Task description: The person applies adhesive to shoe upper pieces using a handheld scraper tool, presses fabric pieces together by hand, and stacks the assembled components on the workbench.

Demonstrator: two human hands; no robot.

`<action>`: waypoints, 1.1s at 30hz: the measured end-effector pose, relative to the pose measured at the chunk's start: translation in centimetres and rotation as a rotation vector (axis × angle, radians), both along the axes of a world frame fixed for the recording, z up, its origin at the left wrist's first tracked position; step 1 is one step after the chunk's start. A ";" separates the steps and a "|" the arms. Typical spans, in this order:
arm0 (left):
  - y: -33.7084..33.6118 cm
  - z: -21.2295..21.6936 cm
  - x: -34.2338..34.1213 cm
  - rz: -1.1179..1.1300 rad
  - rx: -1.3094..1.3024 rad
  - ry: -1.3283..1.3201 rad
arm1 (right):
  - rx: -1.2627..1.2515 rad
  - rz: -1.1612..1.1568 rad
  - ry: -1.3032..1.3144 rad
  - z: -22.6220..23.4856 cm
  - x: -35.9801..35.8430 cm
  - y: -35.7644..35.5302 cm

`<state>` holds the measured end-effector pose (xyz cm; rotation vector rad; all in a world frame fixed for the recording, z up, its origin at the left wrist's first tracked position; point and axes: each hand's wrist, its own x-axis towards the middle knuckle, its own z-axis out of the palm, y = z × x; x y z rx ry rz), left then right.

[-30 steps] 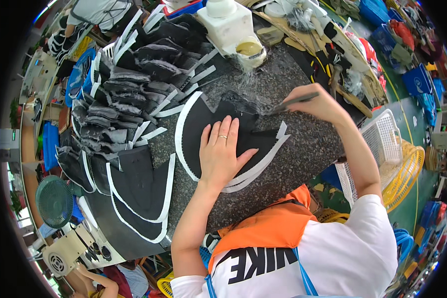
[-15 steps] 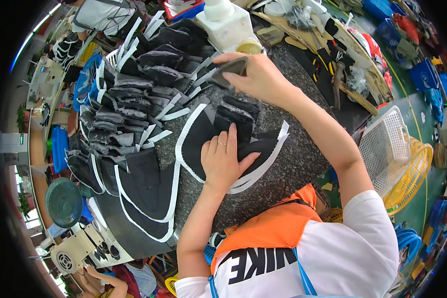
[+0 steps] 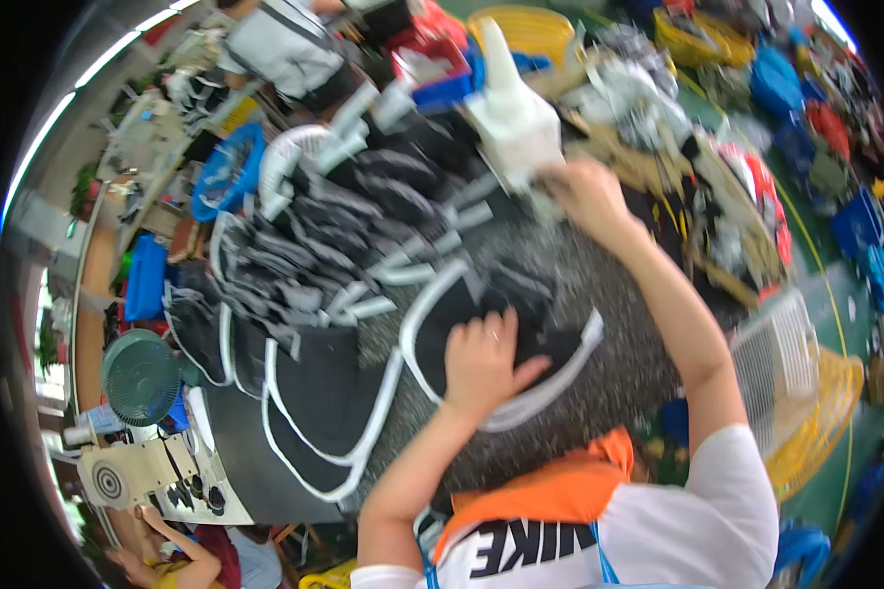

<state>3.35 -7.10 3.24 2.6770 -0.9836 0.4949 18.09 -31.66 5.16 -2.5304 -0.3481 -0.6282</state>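
My left hand (image 3: 483,368) lies flat, fingers spread, on a curved black fabric piece with white edging (image 3: 430,339). Just beyond its fingertips, small dark layered pads (image 3: 523,290) sit on that piece, blurred. My right hand (image 3: 594,201) is curled beside the base of a white plastic bottle (image 3: 523,137) with a tall tapered top. Motion blur hides what its fingers hold. A dense row of similar black pieces with white strips (image 3: 354,211) fills the left of the dark speckled tabletop (image 3: 648,324). More white-edged black pieces (image 3: 314,388) lie nearer on that side.
Hand tools and scraps (image 3: 673,201) lie at the right rear. A white plastic basket (image 3: 781,344) stands at the right above a yellow one (image 3: 820,417). A green fan (image 3: 140,378) and a sewing machine (image 3: 118,476) are at the left. Other people (image 3: 290,49) work nearby.
My right hand has moved in against the bottle, covering the round yellowish pot; the dark flat piece it held is no longer distinguishable. The whole view has shifted. My left hand stays on the fabric.
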 end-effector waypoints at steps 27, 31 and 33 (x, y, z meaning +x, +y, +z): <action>4.9 -2.9 -11.1 0.404 -0.539 0.179 | 0.207 0.625 0.516 1.5 -10.4 14.5; 4.8 -2.9 -11.8 0.363 -0.524 0.154 | 0.055 0.208 0.172 0.3 -6.5 13.6; 5.0 -3.6 -12.1 0.376 -0.527 0.172 | 0.038 0.378 0.144 -0.4 -8.8 14.4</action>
